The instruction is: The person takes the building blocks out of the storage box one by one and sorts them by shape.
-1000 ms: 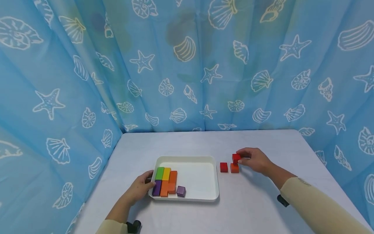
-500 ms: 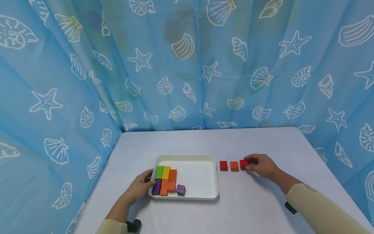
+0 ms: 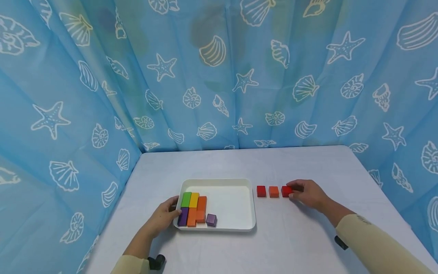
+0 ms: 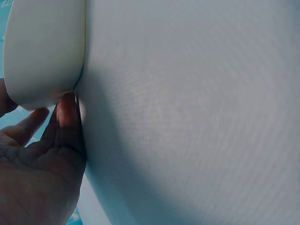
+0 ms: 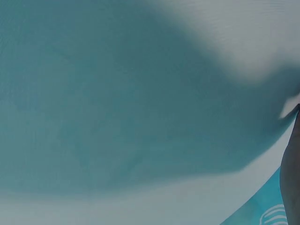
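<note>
My right hand (image 3: 309, 193) pinches a red cube (image 3: 286, 191) on the table, at the right end of a row. Beside it in that row are an orange cube (image 3: 273, 191) and another red cube (image 3: 261, 191). My left hand (image 3: 160, 219) grips the left edge of a white tray (image 3: 236, 205), thumb over the rim. In the left wrist view, fingers (image 4: 68, 112) reach beneath the tray's rounded corner. The right wrist view shows mostly shadowed cloth, with only a sliver of the hand (image 5: 291, 183); the cube is out of sight there.
Inside the tray's left side, green (image 3: 186, 199), yellow (image 3: 194, 200), dark purple (image 3: 183, 217) and orange blocks (image 3: 191, 218) lie packed together. A lighter purple cube (image 3: 211, 220) sits just right of them. A blue shell-print curtain (image 3: 219, 95) hangs behind the white-covered table (image 3: 291, 236).
My right hand has carried the red cube from over the orange cube to the right and down onto the table, into line with the other two. The left hand keeps its place on the tray.
</note>
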Demonstrator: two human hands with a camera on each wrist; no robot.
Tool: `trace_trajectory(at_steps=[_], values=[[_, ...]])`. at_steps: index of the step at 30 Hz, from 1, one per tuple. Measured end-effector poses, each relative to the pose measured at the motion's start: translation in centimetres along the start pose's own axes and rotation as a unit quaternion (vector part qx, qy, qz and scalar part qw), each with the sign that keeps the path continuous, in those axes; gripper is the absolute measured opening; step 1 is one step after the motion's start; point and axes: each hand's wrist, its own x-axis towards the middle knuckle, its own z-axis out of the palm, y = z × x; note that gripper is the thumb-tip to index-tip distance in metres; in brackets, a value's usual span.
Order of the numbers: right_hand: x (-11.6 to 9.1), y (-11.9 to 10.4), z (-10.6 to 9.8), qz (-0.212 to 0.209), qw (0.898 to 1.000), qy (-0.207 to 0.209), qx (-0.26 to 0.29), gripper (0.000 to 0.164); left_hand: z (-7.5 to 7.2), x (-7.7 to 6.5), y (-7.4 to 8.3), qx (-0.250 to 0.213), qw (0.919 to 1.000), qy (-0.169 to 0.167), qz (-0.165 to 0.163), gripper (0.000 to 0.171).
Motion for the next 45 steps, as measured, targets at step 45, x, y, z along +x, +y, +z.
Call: trace_trajectory(at_steps=[45], values=[[2.2,-19.9,18.6,-0.205,0.948,-0.244,-0.015,0.038,-0.4,0.5,-0.6,-0.007,1.0000,-0.005,-0.005,0.062]])
